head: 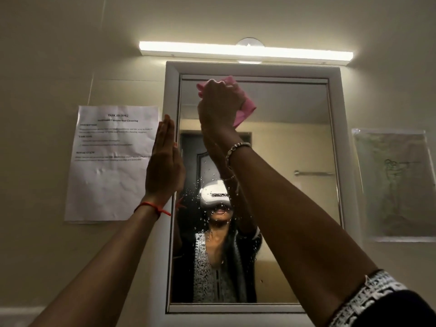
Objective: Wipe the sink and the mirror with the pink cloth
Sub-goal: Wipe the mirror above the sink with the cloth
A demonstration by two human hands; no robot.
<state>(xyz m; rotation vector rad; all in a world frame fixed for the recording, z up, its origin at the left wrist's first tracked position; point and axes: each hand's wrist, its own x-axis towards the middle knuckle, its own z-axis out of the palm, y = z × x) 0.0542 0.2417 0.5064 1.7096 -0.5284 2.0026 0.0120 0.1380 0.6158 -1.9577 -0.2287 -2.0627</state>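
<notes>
Your right hand (218, 102) is gripping the crumpled pink cloth (245, 109) against the white-framed mirror's (283, 138) top edge; your flat, open left hand (165, 166) is seemingly bracing its left frame.

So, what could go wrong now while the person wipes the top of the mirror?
1. Water drops sit on the mirror lower down; the cloth in the right hand is near the top edge, so they may dry into spots.
2. The left hand lies flat on the left frame; it may leave marks.
3. The paper hangs beside the frame; a wide stroke could wet it.
</notes>
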